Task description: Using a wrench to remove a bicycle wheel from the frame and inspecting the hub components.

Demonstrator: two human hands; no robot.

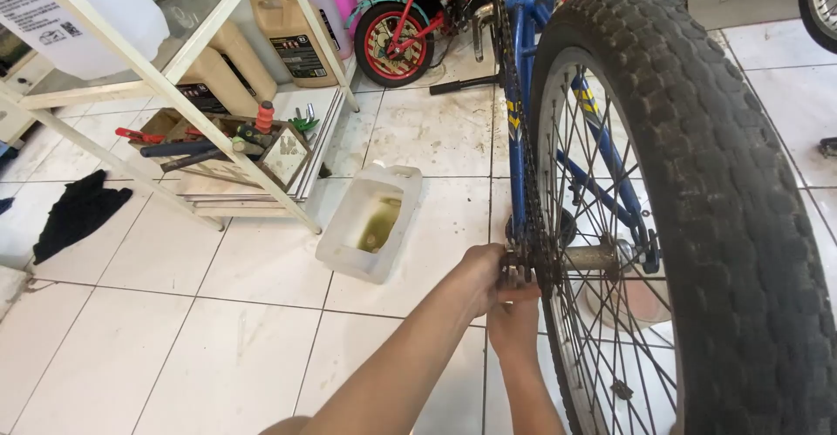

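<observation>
Left hand (482, 271) and right hand (514, 322) meet at the rear hub (593, 256) of a blue bike (523, 69), fingers pinched on the small nut end just beside the chain (514, 139); what each grips is too small to tell. Both sit left of the knobby wheel (697, 182). On the tiled floor (174, 313) nearby lies a cut plastic jug (370, 221), with a black rag (78, 213) and a tool tray (227, 143) farther left.

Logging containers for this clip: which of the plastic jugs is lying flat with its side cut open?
The clear jug on the floor tiles left of the hands; it holds a little yellowish liquid. The tan jugs by the white shelf frame stand upright and closed.
</observation>
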